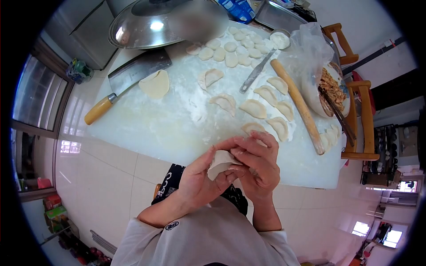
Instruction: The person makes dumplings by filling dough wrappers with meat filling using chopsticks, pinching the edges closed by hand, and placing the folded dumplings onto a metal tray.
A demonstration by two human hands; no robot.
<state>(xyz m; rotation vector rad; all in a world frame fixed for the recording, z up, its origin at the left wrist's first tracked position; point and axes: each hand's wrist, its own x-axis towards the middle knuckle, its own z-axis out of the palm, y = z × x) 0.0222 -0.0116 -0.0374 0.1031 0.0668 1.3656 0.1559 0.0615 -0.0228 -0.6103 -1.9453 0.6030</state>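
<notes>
1. Left hand and right hand grip folded dough by the table's near edge.
2. Blue packet: white print, too small to read.
3. Shirt: round dark emblem, illegible.
4. Dark cloth: white letters, partly hidden.

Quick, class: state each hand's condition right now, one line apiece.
Left hand: curled closed, holding a folded piece of dough.
Right hand: curled closed, holding that same piece.
</notes>
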